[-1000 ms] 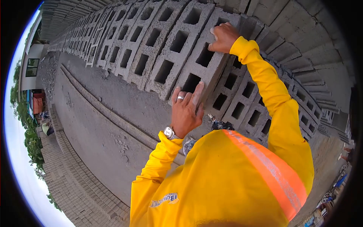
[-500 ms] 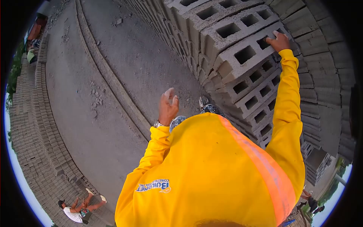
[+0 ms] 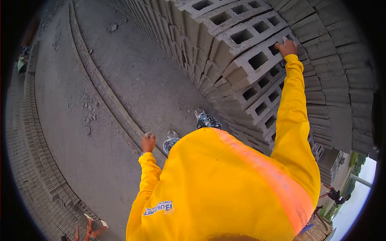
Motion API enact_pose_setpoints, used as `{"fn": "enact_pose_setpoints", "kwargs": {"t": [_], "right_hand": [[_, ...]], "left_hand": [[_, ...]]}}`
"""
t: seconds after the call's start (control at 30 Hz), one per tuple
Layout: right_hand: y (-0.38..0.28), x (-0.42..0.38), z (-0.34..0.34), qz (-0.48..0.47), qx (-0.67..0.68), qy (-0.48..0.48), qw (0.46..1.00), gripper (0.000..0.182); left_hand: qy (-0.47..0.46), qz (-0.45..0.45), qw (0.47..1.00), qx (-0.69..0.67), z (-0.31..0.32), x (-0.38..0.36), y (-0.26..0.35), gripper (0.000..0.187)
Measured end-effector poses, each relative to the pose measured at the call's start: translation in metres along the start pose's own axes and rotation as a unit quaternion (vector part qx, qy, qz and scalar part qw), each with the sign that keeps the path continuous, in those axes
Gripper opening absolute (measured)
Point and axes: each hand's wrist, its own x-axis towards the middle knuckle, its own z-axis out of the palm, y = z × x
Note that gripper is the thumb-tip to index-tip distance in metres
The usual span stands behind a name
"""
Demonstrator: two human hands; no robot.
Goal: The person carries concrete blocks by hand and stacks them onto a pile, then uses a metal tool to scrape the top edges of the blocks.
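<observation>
Hollow concrete blocks stand in a tall stack at the right, their square holes facing up. On the end block of the top row [image 3: 248, 66], my right hand [image 3: 288, 47] has its fingers bent over a hole, and the fingertips are partly hidden in it. My left hand [image 3: 148, 141] hangs low over the ground, its fingers curled in and nothing visible in them. Both arms are in yellow sleeves.
A narrow raised strip [image 3: 105, 88] runs along the ground, with rubble [image 3: 89, 114] beside it. More block rows [image 3: 44, 150] line the left. One person [image 3: 94, 232] is at the lower left, another [image 3: 334, 195] at the lower right.
My left hand has moved down and left, and its fingers have curled in. My right hand remains at the same block. My feet show more, and the view has shifted.
</observation>
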Motion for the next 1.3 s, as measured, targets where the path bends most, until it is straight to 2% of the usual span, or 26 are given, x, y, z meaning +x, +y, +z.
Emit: {"fn": "enact_pose_setpoints", "kwargs": {"t": [0.07,0.1,0.13,0.17,0.23,0.27,0.3,0.33,0.37,0.4,0.43,0.47,0.57,0.6,0.67,0.7,0.8,0.87,0.93,1.0,1.07,1.1,1.17,1.2,1.23,1.3], "right_hand": [[0.001,-0.004,0.0,-0.02,0.024,0.03,0.999,0.067],[0.002,-0.005,0.005,-0.023,0.028,0.054,0.998,0.065],[-0.002,-0.008,-0.005,-0.025,0.042,0.037,0.998,0.061],[-0.004,-0.011,-0.007,-0.024,0.051,0.049,0.997,0.06],[-0.003,-0.014,-0.005,-0.021,0.067,0.059,0.996,0.057],[-0.003,-0.014,-0.006,-0.021,0.072,0.06,0.995,0.056],[-0.001,-0.013,-0.005,-0.024,0.076,0.061,0.995,0.056],[0.002,-0.012,-0.003,-0.025,0.075,0.062,0.995,0.055],[0.003,-0.011,0.0,-0.027,0.073,0.063,0.995,0.054],[0.003,-0.011,0.002,-0.03,0.072,0.066,0.995,0.053],[0.004,-0.01,0.002,-0.03,0.064,0.062,0.996,0.053],[0.006,-0.011,0.001,-0.031,0.055,0.059,0.996,0.052],[-0.019,-0.023,-0.03,0.005,0.0,0.068,0.998,0.046],[-0.033,-0.026,-0.044,0.022,-0.023,0.074,0.997,0.043],[-0.046,-0.035,-0.054,0.088,0.054,0.188,0.977,0.034],[-0.064,-0.044,-0.062,0.122,0.091,0.241,0.959,0.03],[-0.161,-0.076,-0.098,0.102,0.33,0.288,0.893,0.026],[-0.245,-0.083,-0.116,-0.014,0.39,0.293,0.873,0.028],[-0.327,-0.086,-0.121,-0.037,0.461,0.22,0.859,0.029],[-0.395,-0.079,-0.101,-0.08,0.483,0.165,0.856,0.027],[-0.455,-0.069,-0.074,-0.062,0.473,0.081,0.875,0.026],[-0.485,-0.059,-0.062,-0.059,0.466,0.036,0.882,0.026],[-0.548,-0.039,-0.042,-0.055,0.487,-0.001,0.872,0.026],[-0.581,-0.031,-0.031,-0.058,0.496,-0.027,0.866,0.026],[-0.607,-0.019,-0.021,-0.062,0.527,-0.083,0.844,0.025],[-0.664,0.015,0.009,-0.089,0.554,-0.085,0.824,0.028]], "left_hand": [[-0.006,-0.013,1.0,-0.019,0.012,0.002,-0.015,0.03],[-0.004,-0.059,0.995,-0.086,0.039,0.016,-0.064,0.028],[0.0,-0.141,0.966,-0.215,0.04,0.005,-0.049,0.026],[-0.01,-0.202,0.95,-0.239,0.04,0.0,-0.045,0.022],[-0.15,-0.288,0.88,-0.346,0.042,0.008,-0.082,0.018],[-0.182,-0.144,0.966,-0.112,0.038,0.009,-0.077,0.017],[-0.199,0.012,0.971,0.128,0.034,0.005,-0.069,0.017],[-0.2,0.167,0.897,0.356,0.029,0.002,-0.064,0.016],[-0.2,0.16,0.903,0.345,0.019,0.002,-0.061,0.02],[-0.17,-0.014,0.968,0.183,0.013,0.007,-0.056,0.021],[-0.13,-0.188,0.974,0.01,0.006,0.014,-0.036,0.023],[-0.082,-0.35,0.919,-0.163,-0.004,0.021,-0.023,0.025],[-0.029,-0.347,0.909,-0.23,-0.039,0.05,-0.025,0.029],[-0.021,-0.335,0.912,-0.236,-0.045,0.069,-0.045,0.03],[-0.005,-0.318,0.918,-0.238,-0.066,0.101,-0.09,0.031],[-0.01,-0.318,0.921,-0.223,-0.084,0.112,-0.102,0.03],[-0.032,-0.313,0.931,-0.186,-0.119,0.158,-0.113,0.029],[-0.044,-0.306,0.939,-0.151,-0.145,0.193,-0.129,0.027],[-0.029,-0.25,0.951,-0.179,-0.163,0.232,-0.131,0.026],[-0.024,-0.149,0.972,-0.18,-0.164,0.288,-0.152,0.025],[-0.04,-0.147,0.96,-0.234,-0.199,0.313,-0.081,0.025],[-0.026,-0.126,0.946,-0.298,-0.195,0.34,-0.079,0.027],[-0.056,-0.086,0.959,-0.264,-0.206,0.39,-0.058,0.033],[-0.055,-0.098,0.956,-0.272,-0.226,0.401,-0.023,0.035],[-0.053,-0.082,0.965,-0.245,-0.231,0.427,-0.022,0.035],[-0.061,-0.099,0.971,-0.207,-0.268,0.462,0.015,0.035]]}}
